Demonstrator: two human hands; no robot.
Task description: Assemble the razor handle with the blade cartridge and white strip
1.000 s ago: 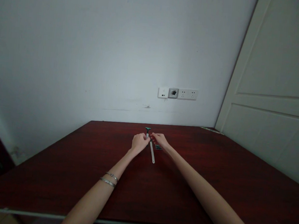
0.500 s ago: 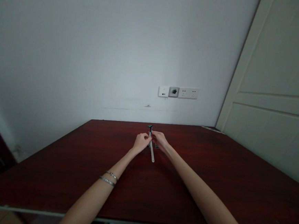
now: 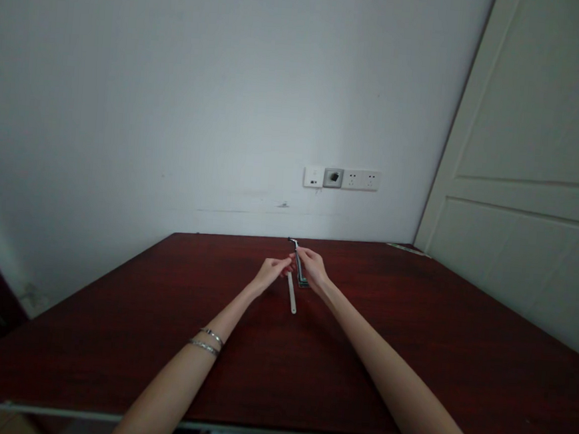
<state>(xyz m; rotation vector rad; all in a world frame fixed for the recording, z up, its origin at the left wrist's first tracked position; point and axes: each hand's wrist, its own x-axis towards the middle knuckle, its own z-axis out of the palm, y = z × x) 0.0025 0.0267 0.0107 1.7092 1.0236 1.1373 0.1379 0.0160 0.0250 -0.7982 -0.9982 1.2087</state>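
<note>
My right hand (image 3: pixel 313 267) is closed, its thumb and fingers pinching what looks like a razor (image 3: pixel 292 240), whose small head points up and left. My left hand (image 3: pixel 271 271) is just left of it, with fingers bent together near the razor's lower part; what they grip, if anything, is too small to tell. Below the fingertips a narrow pale strip (image 3: pixel 291 294) with a rounded near end lies on the table. Beside it, partly behind my right hand, is a dark piece with pale edges (image 3: pixel 303 283).
The dark red table (image 3: pixel 159 340) reaches back to a white wall with sockets (image 3: pixel 361 180). A thin pale strip lies at the back right corner (image 3: pixel 407 250). A pale panelled door (image 3: pixel 522 255) stands along the right side.
The razor has turned and tilted in the right hand, and its green head now shows side-on. The left fingers have shifted off the pale strip, and more of the dark piece shows.
</note>
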